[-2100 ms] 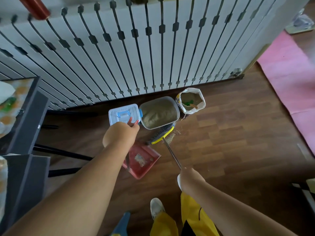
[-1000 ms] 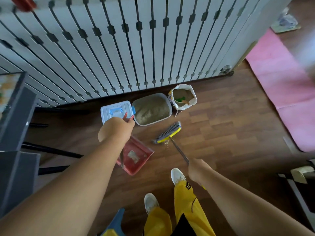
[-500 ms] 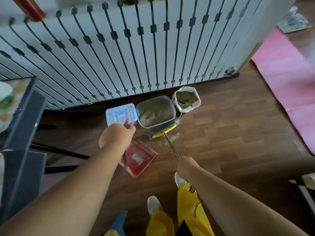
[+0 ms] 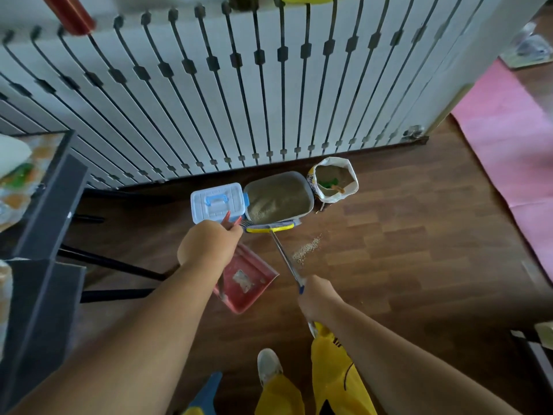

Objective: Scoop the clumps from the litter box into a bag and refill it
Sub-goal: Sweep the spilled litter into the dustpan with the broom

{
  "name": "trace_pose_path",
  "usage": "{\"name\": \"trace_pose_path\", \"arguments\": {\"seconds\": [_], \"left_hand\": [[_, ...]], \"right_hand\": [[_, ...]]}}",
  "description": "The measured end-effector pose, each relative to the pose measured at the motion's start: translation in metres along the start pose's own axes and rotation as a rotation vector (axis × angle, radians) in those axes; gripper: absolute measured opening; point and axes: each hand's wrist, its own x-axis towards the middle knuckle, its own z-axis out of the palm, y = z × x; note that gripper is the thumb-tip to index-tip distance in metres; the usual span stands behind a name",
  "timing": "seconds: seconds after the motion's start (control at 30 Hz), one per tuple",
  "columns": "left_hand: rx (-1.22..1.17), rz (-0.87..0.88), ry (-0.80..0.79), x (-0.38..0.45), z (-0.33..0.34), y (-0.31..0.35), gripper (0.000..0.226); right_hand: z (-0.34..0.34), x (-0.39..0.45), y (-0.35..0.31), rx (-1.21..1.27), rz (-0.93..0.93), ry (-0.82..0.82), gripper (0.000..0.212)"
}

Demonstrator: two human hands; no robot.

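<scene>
1. On the brown floor [image 4: 419,250], by the white railing: grey litter box [image 4: 279,199] full of sand, with an open litter bag [image 4: 335,182] touching its right side and a little blue-and-white box [image 4: 217,202] on its left.
2. Left hand [image 4: 209,245]: curled tight round the thin handle of the red dustpan [image 4: 248,283], pan low on the floor.
3. Right hand [image 4: 317,298]: curled tight round the silver stick of the broom [image 4: 272,229], yellow head right against the front of the litter box.
4. Spilled grains [image 4: 306,250]: a small pile just right of the broom stick, not yet swept.
5. Probably the clean-up step. Best to pull short, soft strokes toward the dustpan, keep its front edge flat on the floor, and stay off the bag so nothing tips.
</scene>
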Motion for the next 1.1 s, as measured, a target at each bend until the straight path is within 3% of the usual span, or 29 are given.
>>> {"name": "trace_pose_path", "arguments": {"seconds": [0.3,0.57,0.87,1.1], "left_hand": [[0.014,-0.022,0.025,0.016,0.002,-0.002,0.053],[-0.016,-0.05,-0.062,0.016,-0.021,-0.034,0.055],[-0.13,-0.144,-0.095,0.009,-0.059,-0.102,0.065],[-0.116,-0.2,-0.078,0.005,-0.056,-0.124,0.061]], "right_hand": [[0.01,0.006,-0.003,-0.325,-0.005,-0.015,0.04],[-0.018,-0.035,0.016,-0.422,-0.087,0.022,0.024],[-0.038,-0.053,-0.022,-0.553,-0.196,-0.119,0.026],[-0.023,-0.003,-0.06,-0.742,-0.286,-0.146,0.028]]}}
